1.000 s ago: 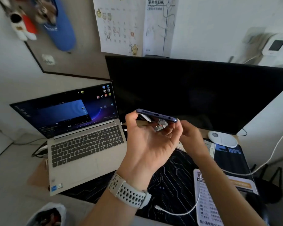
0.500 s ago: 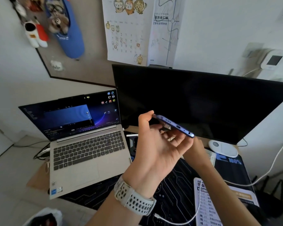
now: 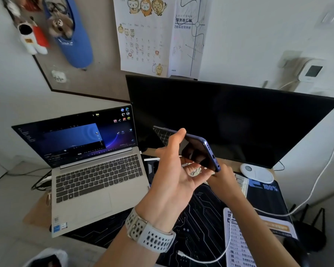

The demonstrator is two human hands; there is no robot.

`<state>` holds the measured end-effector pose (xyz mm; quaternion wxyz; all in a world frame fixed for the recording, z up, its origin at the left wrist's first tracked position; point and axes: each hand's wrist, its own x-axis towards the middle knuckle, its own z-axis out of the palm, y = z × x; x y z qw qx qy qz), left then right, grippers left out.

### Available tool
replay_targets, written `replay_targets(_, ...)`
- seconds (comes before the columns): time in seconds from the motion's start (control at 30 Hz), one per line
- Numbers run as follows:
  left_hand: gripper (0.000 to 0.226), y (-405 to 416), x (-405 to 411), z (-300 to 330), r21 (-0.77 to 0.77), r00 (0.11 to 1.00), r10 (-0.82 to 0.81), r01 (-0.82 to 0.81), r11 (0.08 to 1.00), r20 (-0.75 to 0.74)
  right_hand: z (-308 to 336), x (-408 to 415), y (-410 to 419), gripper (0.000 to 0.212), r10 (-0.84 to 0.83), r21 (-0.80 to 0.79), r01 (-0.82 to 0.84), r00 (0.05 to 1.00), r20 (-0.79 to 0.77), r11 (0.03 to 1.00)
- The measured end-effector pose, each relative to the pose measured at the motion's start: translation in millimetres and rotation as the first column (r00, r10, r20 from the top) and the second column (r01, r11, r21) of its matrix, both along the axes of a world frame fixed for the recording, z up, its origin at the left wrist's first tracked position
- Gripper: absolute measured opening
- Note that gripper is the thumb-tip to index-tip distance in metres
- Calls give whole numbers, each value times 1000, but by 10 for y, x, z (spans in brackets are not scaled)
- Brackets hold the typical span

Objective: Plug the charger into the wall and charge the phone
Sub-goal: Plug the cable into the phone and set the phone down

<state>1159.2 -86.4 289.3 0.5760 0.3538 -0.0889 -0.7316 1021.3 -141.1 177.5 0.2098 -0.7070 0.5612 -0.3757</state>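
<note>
The phone [image 3: 198, 149] is held tilted above the desk mat [image 3: 202, 214], in front of the monitor [image 3: 239, 120], gripped by the left hand [image 3: 174, 180]. The right hand [image 3: 223, 180] lies mostly hidden beneath it; its grip cannot be judged. A white cable [image 3: 216, 259] trails nearby.

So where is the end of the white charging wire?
The cable's plug lies loose at the bottom of the view on the black desk mat, just right of the watch.
</note>
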Motion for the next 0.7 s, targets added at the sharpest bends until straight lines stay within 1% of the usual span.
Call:
replay_targets(0.07,42,0,32,-24,0,998,-35,35,999,-48,-30,-11,1,61,4,9,-4,1000,-15,1000)
replay_targets(0.13,44,-2,72,-43,-3,989,-100,101,995,-107,-52,-16,4,57,17,26,-15,998,-63,1000)
replay_targets(0.2,47,4,94,-60,-18,978,-156,155,988,-135,-69,-14,7,55,28,38,-24,994,-108,999)
replay_targets(0.27,49,5,99,-69,-31,972,-180,177,984,-153,-94,-8,17,53,31,39,-26,993,-116,999)
replay_targets(0.33,48,0,106,-63,-23,965,-193,192,981,-177,-127,-5,25,42,35,55,-28,992,-121,998)
replay_targets(0.37,49,-6,115,-58,-14,956,-202,204,979,-213,-143,-2,23,37,33,71,-24,990,-137,997)
replay_targets(0.47,55,-11,131,-37,-22,880,-254,268,963,-402,-206,-11,11,36,33,117,-11,981,-189,993)
replay_targets(0.5,57,-7,131,-34,-34,855,-272,287,957,-441,-220,-11,10,33,42,127,-16,978,-205,992)
replay_targets(0.57,61,-3,122,-39,-56,828,-298,310,949,-475,-252,-12,11,23,54,136,-26,977,-206,990)
replay_targets(0.7,60,-11,109,-26,-96,782,-306,304,948,-543,-281,-15,-11,22,44,116,-25,986,-162,993)
